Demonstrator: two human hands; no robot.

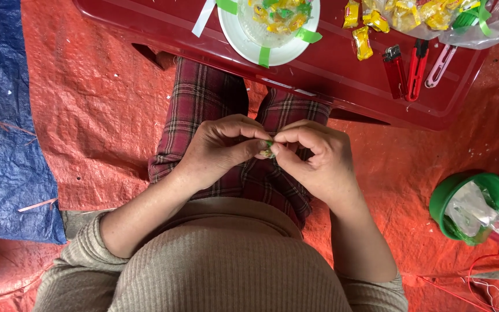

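**Here: two hands pinching one small sweet above the lap**

Item held: a small wrapped sweet (267,151), green and pale, mostly hidden by fingertips; its exact form cannot be told. It sits between the two hands, above the plaid-trousered lap (215,98), just below the near edge of the worktop.

Left hand (220,149): curled nearly closed, thumb and forefinger pressed on the left side of the sweet.

Right hand (316,159): likewise curled nearly closed, thumb and forefinger nipping the right side of the sweet. The fingertips of both hands touch or almost touch around it.

Surroundings:
- Dark red worktop (330,69) across the top of the view.
- White plate (244,43) on the worktop, edged with green tape strips, holding a clear cup (261,32) of yellow and green sweets.
- Loose yellow-wrapped sweets (362,43) to the right of the plate, beside a clear plastic bag (492,23) of more.
- Red lighter (394,69), just beside a red cutter (416,66) and a pink cutter (439,66).
- Green bowl (443,199) on the floor at right, well apart from the hands, with crumpled clear wrapping (475,211) inside.
- Orange tarpaulin (99,104) covering the floor; blue tarpaulin (1,115) at the left.
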